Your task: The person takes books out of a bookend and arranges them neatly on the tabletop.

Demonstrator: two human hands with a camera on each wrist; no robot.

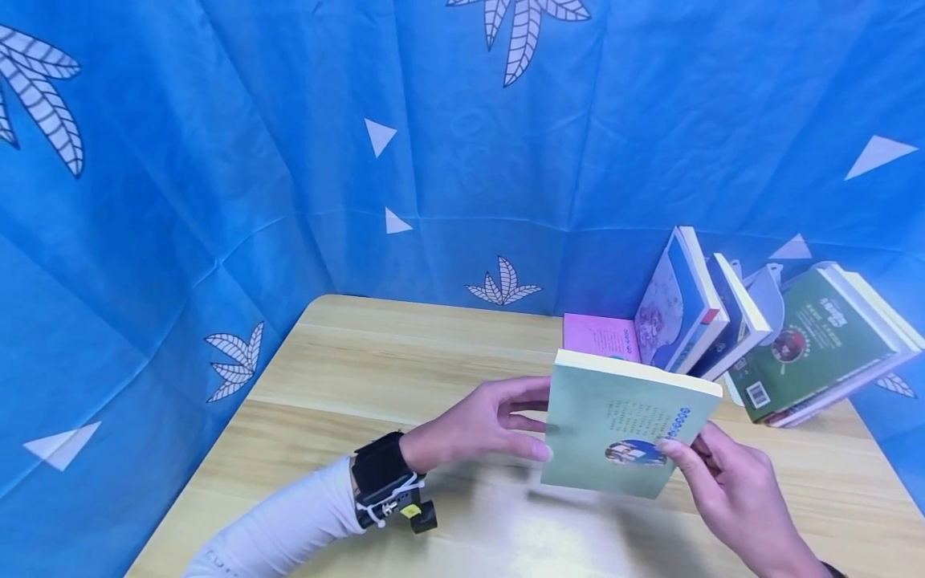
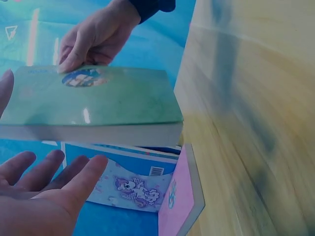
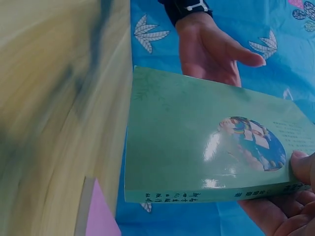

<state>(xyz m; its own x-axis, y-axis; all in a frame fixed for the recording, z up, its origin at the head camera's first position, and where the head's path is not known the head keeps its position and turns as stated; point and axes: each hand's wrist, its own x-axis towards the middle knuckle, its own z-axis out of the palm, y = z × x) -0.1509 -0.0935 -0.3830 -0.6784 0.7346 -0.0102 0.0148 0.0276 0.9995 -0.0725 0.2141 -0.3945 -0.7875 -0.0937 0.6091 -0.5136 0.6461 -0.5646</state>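
Note:
A green paperback book (image 1: 614, 433) with an oval picture on its cover is held up over the table, tilted. My right hand (image 1: 744, 490) grips it at its right edge, thumb on the cover and fingers behind. On the other side my left hand (image 1: 484, 425) reaches toward the left edge, thumb tip right by the cover's border. Seen from the left wrist, the left fingers (image 2: 81, 179) are spread and apart from the book. The right wrist view shows the right thumb (image 3: 301, 164) pressing near the oval picture and the spine with printed characters.
A pink book (image 1: 596, 333) lies flat at the table's back. Beside it a blue-and-white book (image 1: 668, 309) and a dark blue book (image 1: 726, 325) lean by a pale bookend (image 1: 769, 301). Green books (image 1: 817, 345) lean farther right. A blue curtain (image 1: 462, 160) hangs behind the wooden table (image 1: 405, 353).

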